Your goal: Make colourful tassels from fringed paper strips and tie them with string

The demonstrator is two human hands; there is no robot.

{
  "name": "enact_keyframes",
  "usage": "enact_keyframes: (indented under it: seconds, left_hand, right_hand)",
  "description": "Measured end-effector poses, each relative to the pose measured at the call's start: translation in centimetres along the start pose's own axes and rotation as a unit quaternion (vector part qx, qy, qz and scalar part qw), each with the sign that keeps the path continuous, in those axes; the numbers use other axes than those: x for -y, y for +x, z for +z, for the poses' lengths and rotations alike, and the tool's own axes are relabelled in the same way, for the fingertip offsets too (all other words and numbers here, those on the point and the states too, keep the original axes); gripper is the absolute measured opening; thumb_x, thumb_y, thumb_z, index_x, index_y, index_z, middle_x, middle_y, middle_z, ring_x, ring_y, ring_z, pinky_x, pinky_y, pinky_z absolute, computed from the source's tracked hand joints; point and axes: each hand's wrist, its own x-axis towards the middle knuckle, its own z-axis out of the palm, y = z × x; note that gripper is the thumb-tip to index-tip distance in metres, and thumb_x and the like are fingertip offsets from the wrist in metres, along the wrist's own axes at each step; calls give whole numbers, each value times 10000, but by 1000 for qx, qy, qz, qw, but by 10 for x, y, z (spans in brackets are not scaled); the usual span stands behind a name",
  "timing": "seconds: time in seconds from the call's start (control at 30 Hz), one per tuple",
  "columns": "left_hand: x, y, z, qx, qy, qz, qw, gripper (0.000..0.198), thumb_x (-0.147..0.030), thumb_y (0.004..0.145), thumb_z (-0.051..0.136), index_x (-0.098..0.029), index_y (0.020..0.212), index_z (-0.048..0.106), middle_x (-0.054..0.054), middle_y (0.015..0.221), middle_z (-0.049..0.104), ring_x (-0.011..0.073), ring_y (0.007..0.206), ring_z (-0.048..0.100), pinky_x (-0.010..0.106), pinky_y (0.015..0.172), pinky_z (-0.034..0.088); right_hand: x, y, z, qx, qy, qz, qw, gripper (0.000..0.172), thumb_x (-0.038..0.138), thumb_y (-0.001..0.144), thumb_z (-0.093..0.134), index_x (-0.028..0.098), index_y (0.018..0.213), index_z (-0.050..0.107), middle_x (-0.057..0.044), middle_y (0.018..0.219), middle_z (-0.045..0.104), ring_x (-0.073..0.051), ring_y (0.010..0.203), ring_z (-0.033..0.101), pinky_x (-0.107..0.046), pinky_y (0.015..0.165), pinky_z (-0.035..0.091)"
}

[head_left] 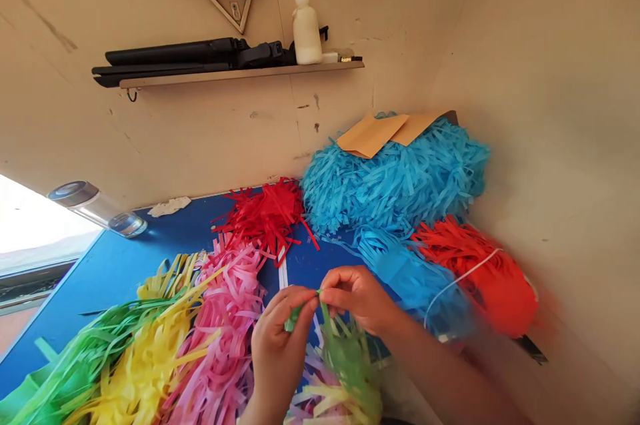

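Observation:
My left hand (281, 338) and my right hand (357, 298) meet fingertip to fingertip above the blue table, each pinching the top of a green paper tassel (347, 355). Its fringed strips hang down below my right hand, and a bit of green shows behind my left fingers. Under the tassel lie pale lilac and yellow strips (325, 395), partly hidden by my left hand. Just left of my left hand is a bundle of pink paper fringe (225, 305). Blue fringe (405, 271) lies beyond my right hand and forearm.
Yellow fringe (145, 365) and green fringe (75, 358) lie at left. A glass bottle (100, 208) rests near the window. Red strips (270, 211), a large light-blue pile (395, 178) and red-orange fringe (485, 278) sit farther back. A wall shelf (240, 75) holds a glue bottle (307, 31).

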Motion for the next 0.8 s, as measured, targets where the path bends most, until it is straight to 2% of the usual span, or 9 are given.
enact_keyframes:
  seconds: [0.1, 0.2, 0.3, 0.4, 0.47, 0.53, 0.63, 0.7, 0.8]
  left_hand:
    - [1, -10, 6, 3, -66, -69, 995, 120, -304, 854, 647, -226, 824, 734, 14, 794, 727, 150, 719, 696, 227, 626, 566]
    - [4, -17, 7, 10, -108, -82, 991, 119, -283, 856, 639, -222, 855, 741, 28, 841, 731, 158, 762, 696, 238, 657, 574]
    - [8, -21, 5, 11, -119, -75, 990, 109, -272, 849, 652, -227, 880, 747, 37, 881, 734, 166, 793, 698, 247, 669, 578]
    - [12, -22, 3, 9, -113, -55, 992, 73, -257, 835, 674, -238, 855, 742, 24, 855, 730, 164, 787, 693, 248, 665, 576]
    - [13, -23, 1, -16, -97, -40, 994, 41, -237, 823, 688, -242, 836, 727, 16, 842, 720, 167, 800, 684, 256, 672, 571]
    - [12, -23, -1, -37, -67, -16, 997, 42, -214, 813, 699, -246, 836, 714, 11, 823, 702, 167, 798, 669, 269, 679, 560]
    - [7, -22, -2, -33, -5, 40, 999, 56, -206, 829, 685, -257, 842, 702, 13, 809, 677, 168, 786, 644, 298, 689, 541]
    - [4, -22, -2, -31, 30, 68, 997, 62, -203, 850, 659, -260, 861, 683, 22, 848, 691, 183, 838, 648, 331, 733, 535]
    - [4, -22, 0, -18, 73, 103, 992, 87, -177, 880, 606, -258, 883, 636, 19, 888, 733, 211, 947, 673, 415, 884, 491]
  right_hand:
    - [-11, -4, 6, -31, 37, -20, 999, 309, 409, 699, 817, 178, 771, 626, 50, 560, 599, -91, 472, 557, -194, 471, 399]
    - [-15, -6, 10, -24, 41, -39, 998, 296, 434, 742, 782, 188, 827, 641, 39, 622, 623, -98, 498, 589, -206, 490, 446]
    - [-13, -8, 11, -22, 25, -61, 998, 265, 427, 755, 777, 190, 795, 664, 25, 707, 632, -103, 550, 611, -228, 542, 490]
    - [-11, -10, 14, -9, 28, -61, 998, 242, 420, 761, 777, 196, 778, 687, 21, 740, 612, -105, 556, 612, -230, 529, 481]
    - [-12, -11, 15, -16, 21, -78, 997, 208, 403, 762, 783, 209, 770, 711, 15, 747, 607, -110, 576, 608, -234, 535, 477]
    - [-14, -12, 16, -35, 3, -118, 992, 154, 374, 759, 794, 231, 772, 740, 3, 769, 621, -125, 655, 613, -253, 611, 497]
    - [-20, -14, 15, -43, -16, -162, 986, 72, 327, 779, 791, 262, 799, 766, -11, 811, 669, -148, 768, 623, -285, 741, 502]
    - [-23, -15, 12, -39, -13, -161, 986, 30, 297, 806, 771, 274, 825, 770, -12, 822, 697, -157, 785, 640, -296, 762, 503]
    - [-26, -17, 10, -52, -23, -163, 985, 38, 262, 824, 752, 285, 849, 770, -14, 832, 723, -173, 804, 658, -314, 777, 512]
